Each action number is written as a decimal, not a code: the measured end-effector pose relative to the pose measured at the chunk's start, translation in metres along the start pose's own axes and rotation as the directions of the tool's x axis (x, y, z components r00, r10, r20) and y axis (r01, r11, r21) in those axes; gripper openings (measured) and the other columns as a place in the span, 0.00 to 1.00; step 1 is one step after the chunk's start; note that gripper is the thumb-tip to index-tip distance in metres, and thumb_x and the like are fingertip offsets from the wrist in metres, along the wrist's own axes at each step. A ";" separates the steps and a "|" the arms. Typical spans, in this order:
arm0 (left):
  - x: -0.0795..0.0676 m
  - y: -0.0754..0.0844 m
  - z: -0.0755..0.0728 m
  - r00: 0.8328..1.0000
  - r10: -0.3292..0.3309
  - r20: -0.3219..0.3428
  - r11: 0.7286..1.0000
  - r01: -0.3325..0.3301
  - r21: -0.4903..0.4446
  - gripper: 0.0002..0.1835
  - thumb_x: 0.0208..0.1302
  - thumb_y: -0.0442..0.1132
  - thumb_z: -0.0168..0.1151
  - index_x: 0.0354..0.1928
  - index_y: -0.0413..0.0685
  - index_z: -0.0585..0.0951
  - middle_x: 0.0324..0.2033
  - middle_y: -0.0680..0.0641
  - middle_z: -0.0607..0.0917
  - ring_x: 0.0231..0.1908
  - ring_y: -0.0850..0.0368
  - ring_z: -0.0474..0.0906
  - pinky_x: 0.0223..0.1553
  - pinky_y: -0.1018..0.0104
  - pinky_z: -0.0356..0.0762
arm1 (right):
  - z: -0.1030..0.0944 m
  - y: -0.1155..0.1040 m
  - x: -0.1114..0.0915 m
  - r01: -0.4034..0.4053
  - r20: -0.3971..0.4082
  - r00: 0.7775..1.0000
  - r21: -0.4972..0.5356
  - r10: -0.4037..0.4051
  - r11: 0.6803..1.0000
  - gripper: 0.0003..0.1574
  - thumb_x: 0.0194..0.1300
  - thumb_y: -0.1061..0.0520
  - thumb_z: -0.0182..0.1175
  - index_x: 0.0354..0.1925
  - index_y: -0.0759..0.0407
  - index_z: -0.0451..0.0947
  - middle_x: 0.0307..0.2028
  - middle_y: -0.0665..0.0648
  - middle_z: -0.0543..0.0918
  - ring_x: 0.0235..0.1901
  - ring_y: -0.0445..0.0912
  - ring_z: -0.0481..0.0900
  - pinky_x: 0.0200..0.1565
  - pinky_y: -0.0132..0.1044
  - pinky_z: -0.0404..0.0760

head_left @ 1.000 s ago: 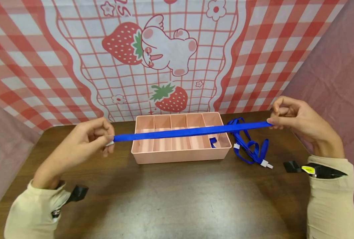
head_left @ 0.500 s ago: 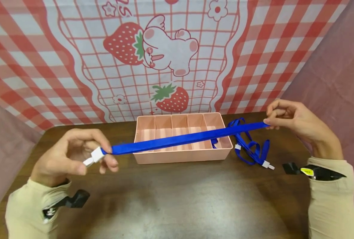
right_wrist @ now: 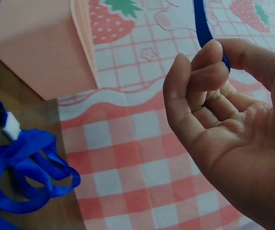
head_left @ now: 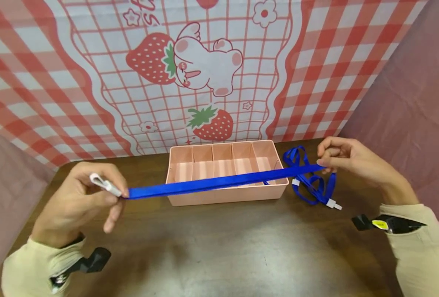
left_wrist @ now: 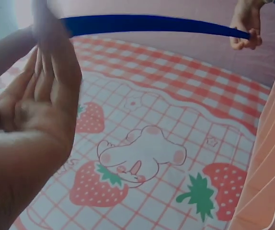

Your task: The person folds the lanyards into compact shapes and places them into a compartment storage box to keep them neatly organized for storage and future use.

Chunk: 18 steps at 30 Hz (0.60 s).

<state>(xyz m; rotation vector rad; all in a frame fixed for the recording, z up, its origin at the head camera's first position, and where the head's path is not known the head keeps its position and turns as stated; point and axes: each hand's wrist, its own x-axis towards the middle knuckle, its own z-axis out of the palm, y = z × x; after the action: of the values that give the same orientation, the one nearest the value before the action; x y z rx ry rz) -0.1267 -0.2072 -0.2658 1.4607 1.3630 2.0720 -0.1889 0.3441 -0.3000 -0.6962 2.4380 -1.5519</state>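
A blue lanyard (head_left: 204, 184) is stretched between both hands, crossing in front of a pink compartment box (head_left: 226, 196) in the head view. My left hand (head_left: 80, 202) pinches its left end at the white plastic clip (head_left: 105, 184), which points up and to the left. At the other end my right hand (head_left: 347, 159) pinches the strap between thumb and fingertips, as the right wrist view also shows. The strap slopes slightly down toward the left hand. A bit of blue strap (head_left: 266, 182) lies in the box's rightmost compartment, mostly hidden behind the stretched lanyard.
Right of the box, a loose heap of blue lanyards (head_left: 314, 187) with white clips lies on the brown wooden table (head_left: 219, 247). Behind the table hangs a red-and-white checked cloth (head_left: 327, 70) with strawberry prints; plain pink cloth (head_left: 401, 103) covers the sides.
My left hand has moved down and a little left, turning the white clip out into view and then upward. The right hand has shifted left and slightly down, still pinching the lanyard.
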 end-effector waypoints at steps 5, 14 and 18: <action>0.005 -0.006 0.004 0.982 0.178 -0.068 0.983 -0.181 -0.031 0.10 0.68 0.25 0.52 0.44 0.29 0.81 0.43 0.36 0.81 0.46 0.44 0.73 0.45 0.62 0.69 | 0.017 -0.003 0.002 -0.015 0.061 0.998 -0.029 0.017 0.999 0.08 0.69 0.67 0.60 0.44 0.66 0.70 0.28 0.61 0.82 0.26 0.52 0.81 0.30 0.42 0.83; -0.001 0.001 -0.006 0.995 0.095 0.036 0.992 -0.098 0.075 0.10 0.67 0.19 0.49 0.44 0.26 0.80 0.39 0.34 0.86 0.42 0.40 0.82 0.46 0.54 0.80 | 0.028 -0.016 -0.004 -0.011 0.023 1.000 -0.146 0.015 0.989 0.10 0.68 0.64 0.62 0.44 0.64 0.72 0.27 0.58 0.82 0.26 0.51 0.80 0.28 0.40 0.81; -0.004 0.003 -0.006 0.998 -0.007 0.060 0.983 -0.004 0.184 0.13 0.63 0.15 0.49 0.43 0.29 0.81 0.37 0.35 0.86 0.39 0.42 0.83 0.40 0.56 0.82 | 0.035 -0.027 -0.013 -0.012 -0.050 0.999 -0.195 0.002 0.981 0.08 0.67 0.64 0.64 0.43 0.60 0.74 0.26 0.56 0.83 0.24 0.49 0.79 0.24 0.39 0.76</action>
<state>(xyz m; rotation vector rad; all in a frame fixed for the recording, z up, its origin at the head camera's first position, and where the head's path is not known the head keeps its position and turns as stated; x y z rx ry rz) -0.1288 -0.2148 -0.2663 1.5794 1.5671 1.9271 -0.1560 0.3125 -0.2928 -0.6871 2.6525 -1.3540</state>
